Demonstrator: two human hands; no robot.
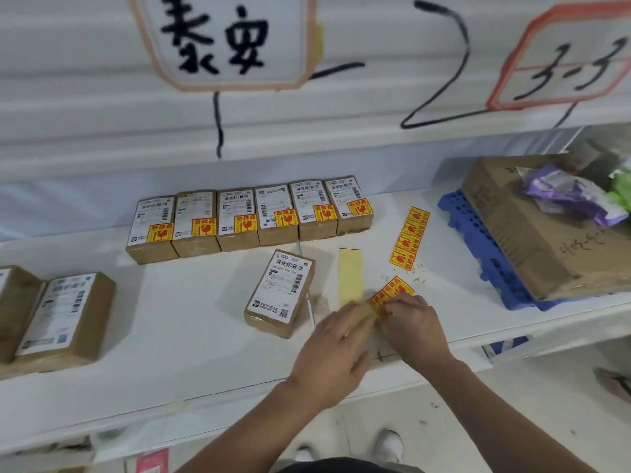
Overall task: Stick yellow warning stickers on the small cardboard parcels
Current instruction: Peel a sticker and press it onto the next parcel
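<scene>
White shelf (191, 322) carries one unstickered parcel (279, 292). Just right of it, our right hand (415, 322) pinches the sticker strip (392, 295). Our left hand (336, 343) meets the strip's end, but we cannot tell its grip. We advise peeling slowly, then pressing the sticker flat at the parcel's near end.

Bright, even light from above; a soft, wide-angle picture.
The white counter (191, 322) is evenly lit, and no glare is seen on it. Soft shadows are thrown to the left of the parcels (249, 213), so the light is taken to fall from the upper right. Straight edges are bowed toward the frame's borders. Slight blur is seen on the left hand (331, 353) and right hand (415, 324), and label print is smeared. The floor along the bottom is dimmer.
</scene>
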